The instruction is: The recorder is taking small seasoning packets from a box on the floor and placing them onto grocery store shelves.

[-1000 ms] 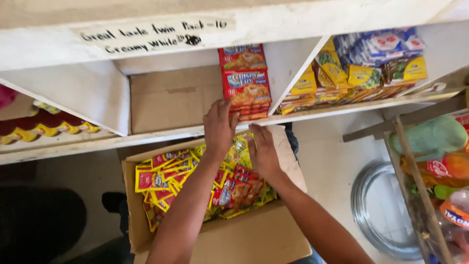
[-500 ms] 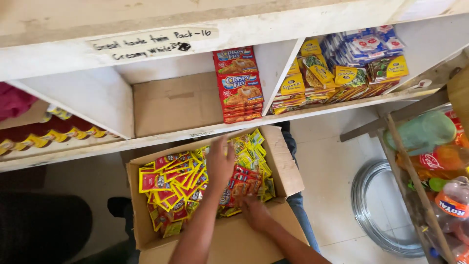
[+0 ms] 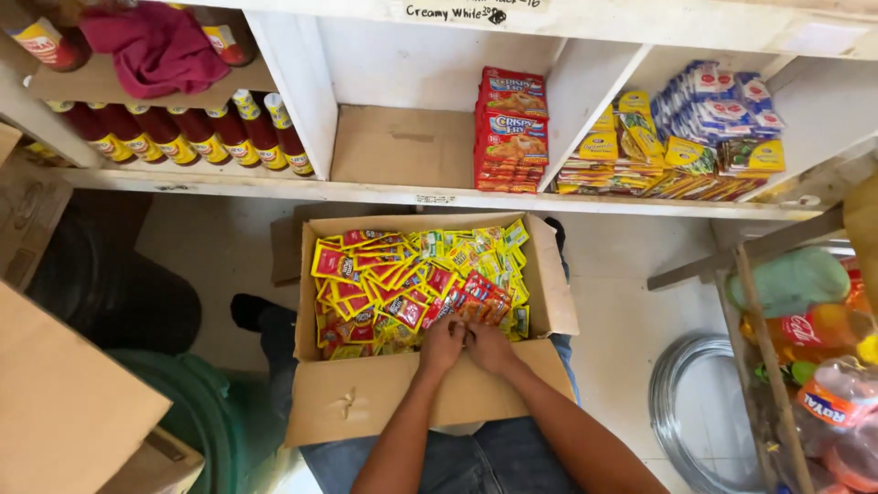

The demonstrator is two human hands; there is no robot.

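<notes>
White shelving (image 3: 430, 194) above an open carton (image 3: 430, 393) of sachets (image 3: 402, 284): left hand (image 3: 443, 343) and right hand (image 3: 487, 346), previously spread across the packets, now meet at the near edge, both grips closing on a small bundle (image 3: 476, 306).

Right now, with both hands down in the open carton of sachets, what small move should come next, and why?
Probably close both hands on a bunch of red packets and lift. The left hand and right hand meet at the near edge of the cardboard box, and the shelf compartment above, beside the stacked red packets, has room.
</notes>
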